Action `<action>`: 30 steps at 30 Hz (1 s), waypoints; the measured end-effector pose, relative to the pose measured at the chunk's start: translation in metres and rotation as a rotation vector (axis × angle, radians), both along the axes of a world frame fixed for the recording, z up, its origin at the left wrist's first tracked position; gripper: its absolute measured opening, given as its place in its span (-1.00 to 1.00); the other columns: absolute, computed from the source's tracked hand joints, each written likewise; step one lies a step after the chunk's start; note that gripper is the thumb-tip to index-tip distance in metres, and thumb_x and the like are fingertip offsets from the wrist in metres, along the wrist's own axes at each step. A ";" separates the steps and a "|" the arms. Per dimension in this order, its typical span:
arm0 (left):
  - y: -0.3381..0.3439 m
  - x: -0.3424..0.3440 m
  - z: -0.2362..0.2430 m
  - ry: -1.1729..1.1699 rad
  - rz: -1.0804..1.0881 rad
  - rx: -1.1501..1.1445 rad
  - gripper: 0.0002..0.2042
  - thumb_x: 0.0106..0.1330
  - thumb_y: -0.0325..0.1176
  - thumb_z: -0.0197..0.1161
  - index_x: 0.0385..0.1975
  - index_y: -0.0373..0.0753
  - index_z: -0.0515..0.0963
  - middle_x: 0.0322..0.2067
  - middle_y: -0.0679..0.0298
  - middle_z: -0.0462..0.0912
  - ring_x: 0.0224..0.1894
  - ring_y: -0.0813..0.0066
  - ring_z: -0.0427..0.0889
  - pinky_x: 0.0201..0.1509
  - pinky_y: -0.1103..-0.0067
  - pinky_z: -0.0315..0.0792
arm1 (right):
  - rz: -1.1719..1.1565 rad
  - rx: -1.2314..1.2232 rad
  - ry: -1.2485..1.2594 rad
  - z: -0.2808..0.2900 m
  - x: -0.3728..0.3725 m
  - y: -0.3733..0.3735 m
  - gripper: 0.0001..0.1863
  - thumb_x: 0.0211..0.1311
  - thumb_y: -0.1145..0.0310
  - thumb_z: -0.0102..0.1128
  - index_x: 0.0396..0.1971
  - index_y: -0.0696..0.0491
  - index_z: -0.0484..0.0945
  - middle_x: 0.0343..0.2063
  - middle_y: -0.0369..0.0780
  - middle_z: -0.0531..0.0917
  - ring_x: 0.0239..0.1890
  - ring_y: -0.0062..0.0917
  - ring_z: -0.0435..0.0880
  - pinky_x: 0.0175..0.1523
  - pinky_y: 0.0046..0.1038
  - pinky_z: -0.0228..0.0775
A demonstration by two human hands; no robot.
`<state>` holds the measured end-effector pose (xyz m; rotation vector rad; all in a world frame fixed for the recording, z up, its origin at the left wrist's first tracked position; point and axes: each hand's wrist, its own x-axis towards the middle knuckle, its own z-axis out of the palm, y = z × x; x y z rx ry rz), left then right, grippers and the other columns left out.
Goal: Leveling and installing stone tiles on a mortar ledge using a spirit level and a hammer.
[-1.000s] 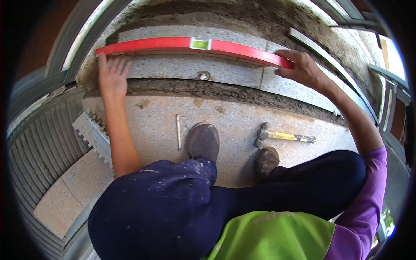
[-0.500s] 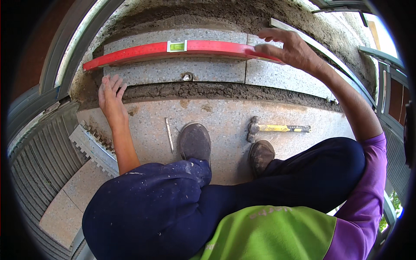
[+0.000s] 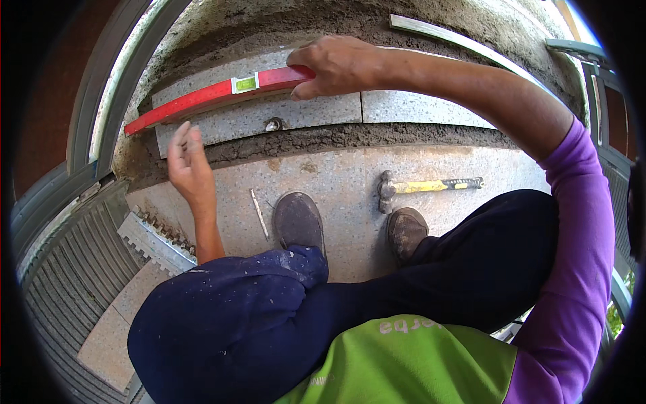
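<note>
- The right hand (image 3: 336, 65) reaches in from the right across the far side, its forearm running nearly sideways above the grey tiles, with the elbow bent and palm turned down.
- Its fingers (image 3: 301, 55) are closed over the far edge of a long red spirit level with a green vial in a white frame (image 3: 182, 102), the thumb pressing from the near side, just right of the vial.
- The level lies at a slant over a grey speckled stone tile (image 3: 323, 110), its left end lower in view and reaching past the tile's left edge; any part beyond the right hand is hidden.
- The left hand (image 3: 191, 172) rises from the lower left, forearm almost upright, its fingers loosely extended, slightly blurred, with nothing seen in their hold.
- Its fingertips are just below the level, near the tile's left end; whether they touch the tile, I cannot tell.
- A hammer with a yellow and black handle (image 3: 424, 186) lies near the right shoe (image 3: 406, 234).
- A thin white stick (image 3: 260, 214) lies beside the left shoe (image 3: 298, 219).
- A notched metal trowel (image 3: 156, 244) sits left of the left forearm.
</note>
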<state>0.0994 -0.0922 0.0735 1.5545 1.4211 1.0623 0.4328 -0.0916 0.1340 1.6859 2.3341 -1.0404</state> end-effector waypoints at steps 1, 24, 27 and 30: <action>-0.005 0.004 -0.001 0.054 -0.038 0.019 -0.70 0.51 -0.33 0.23 0.10 -0.40 0.57 -0.05 0.13 0.71 -0.04 0.46 0.67 0.09 0.52 0.54 | -0.003 0.001 0.007 -0.004 -0.002 0.000 -0.44 0.39 -0.14 0.20 -0.07 0.14 0.60 -0.30 -0.09 0.74 -0.17 -0.22 0.76 -0.03 -0.07 0.61; -0.021 -0.026 -0.060 0.869 -0.163 0.173 -0.42 0.38 -0.09 0.32 0.26 -0.36 0.46 0.31 -0.10 0.39 0.38 -0.11 0.29 0.46 -0.03 0.08 | -0.071 0.348 0.204 -0.039 -0.015 -0.012 -0.79 0.23 0.38 0.20 -0.28 0.21 0.45 -0.31 0.03 0.56 -0.20 0.02 0.58 -0.05 -0.05 0.43; -0.020 -0.025 -0.060 0.870 -0.156 0.165 -0.42 0.40 -0.07 0.30 0.27 -0.35 0.46 0.33 -0.10 0.38 0.38 -0.11 0.28 0.46 -0.05 0.07 | -0.101 0.317 0.161 -0.044 -0.014 -0.012 -0.77 0.22 0.37 0.22 -0.25 0.21 0.46 -0.29 0.04 0.57 -0.18 0.00 0.60 -0.03 -0.07 0.45; -0.024 -0.028 -0.061 0.876 -0.152 0.151 -0.42 0.41 -0.05 0.28 0.27 -0.35 0.47 0.34 -0.11 0.38 0.39 -0.12 0.29 0.46 -0.06 0.06 | -0.091 0.301 0.153 -0.039 -0.020 -0.011 -0.76 0.22 0.37 0.22 -0.25 0.21 0.46 -0.28 0.04 0.58 -0.16 -0.01 0.61 -0.02 -0.07 0.45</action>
